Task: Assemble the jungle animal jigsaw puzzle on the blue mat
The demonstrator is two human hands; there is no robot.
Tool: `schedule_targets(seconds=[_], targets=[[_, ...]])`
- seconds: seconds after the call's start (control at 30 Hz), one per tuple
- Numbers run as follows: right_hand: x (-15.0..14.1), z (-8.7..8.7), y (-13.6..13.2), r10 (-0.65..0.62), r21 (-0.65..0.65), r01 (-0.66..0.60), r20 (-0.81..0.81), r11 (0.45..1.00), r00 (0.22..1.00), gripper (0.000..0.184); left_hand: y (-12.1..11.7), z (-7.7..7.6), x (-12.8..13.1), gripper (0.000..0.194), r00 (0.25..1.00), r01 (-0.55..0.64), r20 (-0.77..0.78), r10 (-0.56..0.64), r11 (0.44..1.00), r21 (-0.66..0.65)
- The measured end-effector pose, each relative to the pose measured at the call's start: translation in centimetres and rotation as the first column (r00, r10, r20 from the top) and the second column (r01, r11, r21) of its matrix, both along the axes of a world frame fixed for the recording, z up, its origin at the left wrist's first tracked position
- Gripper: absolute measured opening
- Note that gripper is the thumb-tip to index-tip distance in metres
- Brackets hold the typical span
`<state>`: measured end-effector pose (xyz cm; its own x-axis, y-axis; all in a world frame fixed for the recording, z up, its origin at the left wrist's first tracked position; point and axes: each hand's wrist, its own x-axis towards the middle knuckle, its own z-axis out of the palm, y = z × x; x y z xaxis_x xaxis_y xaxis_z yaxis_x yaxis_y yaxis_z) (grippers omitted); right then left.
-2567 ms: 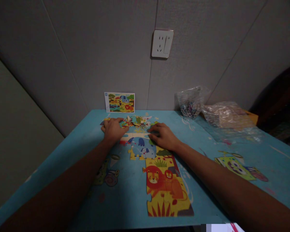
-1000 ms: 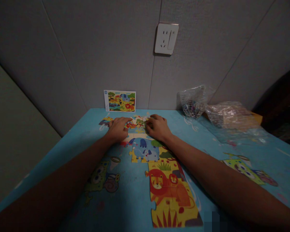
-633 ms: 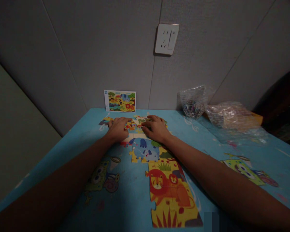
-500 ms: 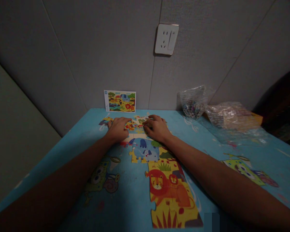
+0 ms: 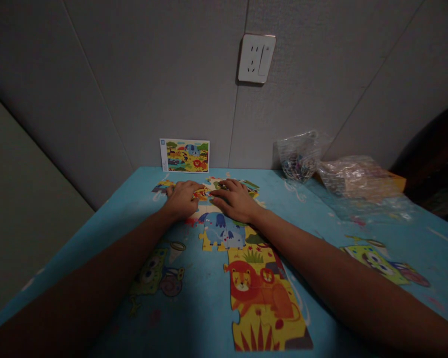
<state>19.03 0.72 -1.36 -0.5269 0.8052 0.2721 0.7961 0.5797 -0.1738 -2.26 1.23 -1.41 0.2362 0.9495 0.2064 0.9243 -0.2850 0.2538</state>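
Observation:
A partly joined animal jigsaw (image 5: pixel 261 293) lies on the blue table (image 5: pixel 97 238), with a lion section near me and blue elephants (image 5: pixel 224 231) above it. At its far end lies a cluster of loose pieces (image 5: pixel 242 186). My left hand (image 5: pixel 181 199) rests palm down on the pieces at the left, its fingers curled onto an orange piece (image 5: pixel 201 193). My right hand (image 5: pixel 233 200) lies flat over the pieces beside it, fingers stretched leftward until they almost meet the left hand.
A reference picture card (image 5: pixel 184 155) leans against the grey wall behind the pieces. A wall socket (image 5: pixel 256 57) is above. Two crinkled clear plastic bags (image 5: pixel 298 155) (image 5: pixel 353 179) lie at the back right. Cartoon prints (image 5: pixel 381 258) decorate the tabletop.
My right hand has slid left and flattened over the loose pieces, uncovering a few pieces at the far right. My left hand has stayed almost in place.

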Motion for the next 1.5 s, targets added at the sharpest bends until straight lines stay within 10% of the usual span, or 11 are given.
schedule_targets(seconds=[1.5], targets=[[0.0, 0.27, 0.12, -0.365, 0.064, 0.367, -0.047, 0.928, 0.93, 0.031, 0.26, 0.02, -0.22, 0.055, 0.997, -0.081, 0.008, 0.081, 0.996, 0.025]])
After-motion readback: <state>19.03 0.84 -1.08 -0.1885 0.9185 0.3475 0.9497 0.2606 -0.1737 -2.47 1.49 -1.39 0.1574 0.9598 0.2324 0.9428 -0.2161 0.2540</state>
